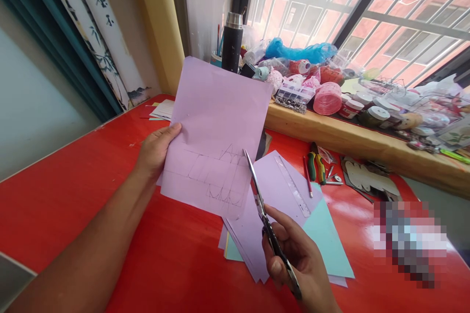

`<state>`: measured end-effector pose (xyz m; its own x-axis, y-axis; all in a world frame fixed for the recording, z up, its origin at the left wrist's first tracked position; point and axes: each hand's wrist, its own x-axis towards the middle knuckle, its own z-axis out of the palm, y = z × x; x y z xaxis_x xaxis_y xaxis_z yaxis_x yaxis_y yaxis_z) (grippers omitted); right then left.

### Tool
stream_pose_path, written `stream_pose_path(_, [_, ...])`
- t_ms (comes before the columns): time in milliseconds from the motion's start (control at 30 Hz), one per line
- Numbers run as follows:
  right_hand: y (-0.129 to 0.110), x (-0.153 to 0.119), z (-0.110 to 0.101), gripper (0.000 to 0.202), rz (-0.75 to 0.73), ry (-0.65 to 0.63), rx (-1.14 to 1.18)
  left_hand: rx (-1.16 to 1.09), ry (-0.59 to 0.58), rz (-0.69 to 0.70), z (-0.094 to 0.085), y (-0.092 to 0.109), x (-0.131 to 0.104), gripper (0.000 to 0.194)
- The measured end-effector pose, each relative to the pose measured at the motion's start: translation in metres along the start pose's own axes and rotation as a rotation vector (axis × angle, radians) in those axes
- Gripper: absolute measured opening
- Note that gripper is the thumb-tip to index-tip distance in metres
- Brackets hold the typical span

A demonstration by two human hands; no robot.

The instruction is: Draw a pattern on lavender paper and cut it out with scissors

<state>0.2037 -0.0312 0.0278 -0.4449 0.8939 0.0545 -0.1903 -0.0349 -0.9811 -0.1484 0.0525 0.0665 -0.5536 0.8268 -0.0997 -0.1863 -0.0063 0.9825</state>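
Observation:
My left hand (159, 149) grips a sheet of purple paper (220, 107) by its left edge, thumb in front, holding it up over the table. Pencil lines cross the lower part of the sheet, with zigzag and curved shapes drawn along them. In my right hand (293, 249) is a pair of scissors (262, 210), fingers wrapped around the dark handles. Its blades look closed or nearly so, pointing up, and their tip overlaps the sheet's right side near the drawn lines. Whether the tip touches the paper I cannot tell.
On the red table (176, 254) lie stacked purple sheets (268, 171) and light blue paper (326, 234), a clear ruler (292, 186), a red pencil (307, 176) and green-yellow pliers (316, 164). A black thermos (232, 44) and craft supplies crowd the windowsill (330, 134). A blurred patch covers something at right.

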Motion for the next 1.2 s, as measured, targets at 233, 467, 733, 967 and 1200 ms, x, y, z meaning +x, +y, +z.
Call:
stream_pose_path(233, [0.0012,-0.0014,-0.0008,0.070,0.004,0.004,-0.018,0.012,0.003,0.005,-0.0001,-0.0008,0.0003,0.035])
stream_pose_path(467, [0.0024,-0.0017,-0.0004,0.075,0.013,0.024,-0.046,0.040,0.014,0.018,-0.0002,-0.0013,0.0001,0.035])
stream_pose_path(733, [0.0025,-0.0017,-0.0005,0.068,0.007,0.018,-0.020,0.033,0.035,0.002,-0.0007,-0.0021,-0.0008,0.035])
stream_pose_path(967, [0.0021,-0.0027,-0.0002,0.073,0.019,0.038,-0.073,0.046,0.034,0.008,0.0014,0.0007,-0.0036,0.035])
stream_pose_path(1200, [0.0023,-0.0021,0.0005,0.070,0.009,0.029,-0.059,0.027,0.043,-0.002,0.0019,0.0008,-0.0029,0.033])
